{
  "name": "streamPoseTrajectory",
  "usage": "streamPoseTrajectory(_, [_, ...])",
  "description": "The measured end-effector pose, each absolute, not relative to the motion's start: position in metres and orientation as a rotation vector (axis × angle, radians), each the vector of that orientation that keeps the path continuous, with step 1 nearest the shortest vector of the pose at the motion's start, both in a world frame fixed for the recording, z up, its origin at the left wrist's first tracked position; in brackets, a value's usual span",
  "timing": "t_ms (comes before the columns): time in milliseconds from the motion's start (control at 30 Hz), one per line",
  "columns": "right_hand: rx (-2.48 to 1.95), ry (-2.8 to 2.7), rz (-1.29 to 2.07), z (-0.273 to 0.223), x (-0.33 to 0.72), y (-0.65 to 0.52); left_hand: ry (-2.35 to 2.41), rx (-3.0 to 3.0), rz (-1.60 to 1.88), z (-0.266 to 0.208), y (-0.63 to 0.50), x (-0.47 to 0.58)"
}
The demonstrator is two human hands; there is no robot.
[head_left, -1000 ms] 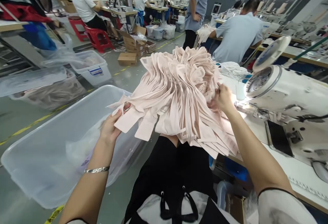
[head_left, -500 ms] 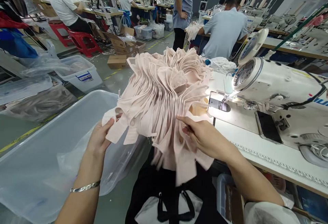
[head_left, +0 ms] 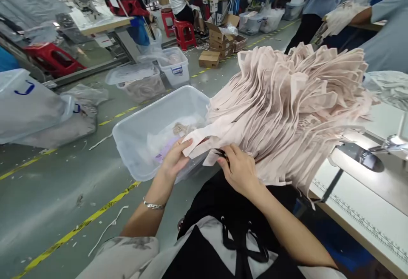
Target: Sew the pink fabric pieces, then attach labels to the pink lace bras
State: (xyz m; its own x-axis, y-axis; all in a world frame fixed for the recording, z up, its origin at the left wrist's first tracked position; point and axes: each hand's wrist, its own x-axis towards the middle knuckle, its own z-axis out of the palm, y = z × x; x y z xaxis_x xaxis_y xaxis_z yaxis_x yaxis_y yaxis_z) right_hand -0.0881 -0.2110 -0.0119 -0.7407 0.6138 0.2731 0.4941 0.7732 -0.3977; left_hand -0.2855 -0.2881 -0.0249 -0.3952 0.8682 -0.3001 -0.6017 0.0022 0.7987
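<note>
A thick bundle of pale pink fabric pieces (head_left: 274,104) spreads over the table edge and my lap, with many layers fanned upright. My left hand (head_left: 173,158) pinches the end of one pale pink fabric strip (head_left: 201,135) pulled out from the bundle's left side. In my right hand (head_left: 241,171) is a small pair of dark thread snips (head_left: 219,153), closed in by the fingers. Their pointed tips lie beside a second strip end, just below the held one. The handle part is hidden in the palm.
A translucent plastic tub (head_left: 134,119) with a bag and scraps stands on the floor at left. The sewing machine bed (head_left: 392,155) is at right. Further back are red stools (head_left: 185,34), cardboard boxes (head_left: 208,59), lidded bins (head_left: 174,66) and people at work.
The view has swung left. My right hand has moved from the bundle's middle to its left edge beside my left hand, and the snips' tips now show. My left hand still grips a strip end.
</note>
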Motion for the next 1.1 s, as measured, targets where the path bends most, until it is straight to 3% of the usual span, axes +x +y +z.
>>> streamPoseTrajectory(400, [-1.005,-2.506,0.359,-0.025,-0.126,-0.208,0.742,0.186,1.698,-0.043,-0.298,-0.253])
streamPoseTrajectory(567, [-1.053,-2.327,0.727,-0.034,-0.122,-0.197,0.714,-0.042,1.588,-0.066,-0.294,-0.237])
streamPoseTrajectory(733, [-0.976,-2.086,1.04,-0.046,-0.099,-0.194,0.625,0.093,1.995,-0.076,-0.275,-0.257])
streamPoseTrajectory(800, [-0.96,-2.039,1.064,-0.05,-0.091,-0.194,0.783,0.225,1.984,-0.081,-0.265,-0.262])
streamPoseTrajectory(933, [-0.951,-2.041,1.045,-0.053,-0.079,-0.199,1.253,0.478,1.597,-0.099,-0.248,-0.248])
streamPoseTrajectory(1100, [-0.994,-2.085,0.971,-0.051,-0.067,-0.205,1.284,0.432,1.598,-0.102,-0.254,-0.243])
